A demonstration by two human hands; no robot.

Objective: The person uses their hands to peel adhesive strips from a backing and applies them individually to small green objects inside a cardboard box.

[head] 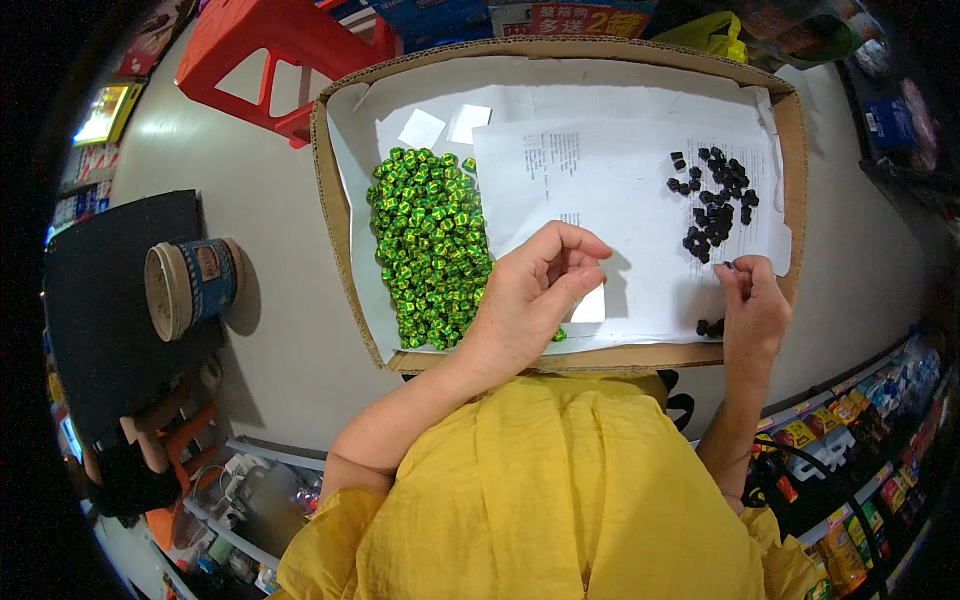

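Across my lap lies a shallow cardboard box lined with white paper. Many small green and yellow faceted pieces fill its left part. My left hand hovers over the middle, fingers curled and thumb apart from the fingertips, with nothing seen between them. Beneath it a white paper square shows in part. My right hand, at the box's right end, pinches a small dark piece between thumb and fingers. Small black pieces lie scattered above it, and a few more are partly hidden beside its wrist.
Two white paper squares lie at the box's upper left. Beyond it is a red plastic stool. A blue-patterned tub stands on a black surface at left, near another person's arm. Shelves with packaged goods are lower right.
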